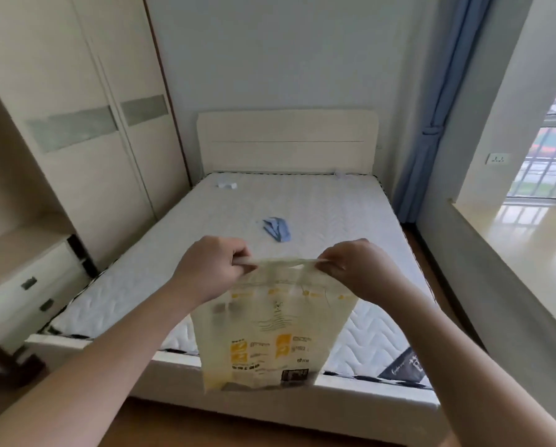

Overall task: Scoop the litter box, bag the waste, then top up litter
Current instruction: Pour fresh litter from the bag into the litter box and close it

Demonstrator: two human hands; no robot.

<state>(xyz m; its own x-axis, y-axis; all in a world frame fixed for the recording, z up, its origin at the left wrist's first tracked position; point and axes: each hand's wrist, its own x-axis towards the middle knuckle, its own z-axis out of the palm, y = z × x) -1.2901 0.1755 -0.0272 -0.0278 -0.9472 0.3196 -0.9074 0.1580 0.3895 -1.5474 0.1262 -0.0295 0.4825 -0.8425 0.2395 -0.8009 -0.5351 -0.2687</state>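
Note:
A thin, see-through yellowish plastic bag (270, 337) with orange and black print hangs in front of me, over the foot of a bed. My left hand (210, 269) pinches the bag's top edge on the left. My right hand (357, 269) pinches the top edge on the right. The top is stretched taut between both hands and the bag hangs flat below them. No litter box, scoop or litter is in view.
A bare white mattress (270, 221) on a cream bed frame fills the middle, with a blue cloth (276, 229) on it. A tall wardrobe (86, 124) and drawers (28, 295) stand left. A window ledge (528, 240) and blue curtain (431, 117) are right.

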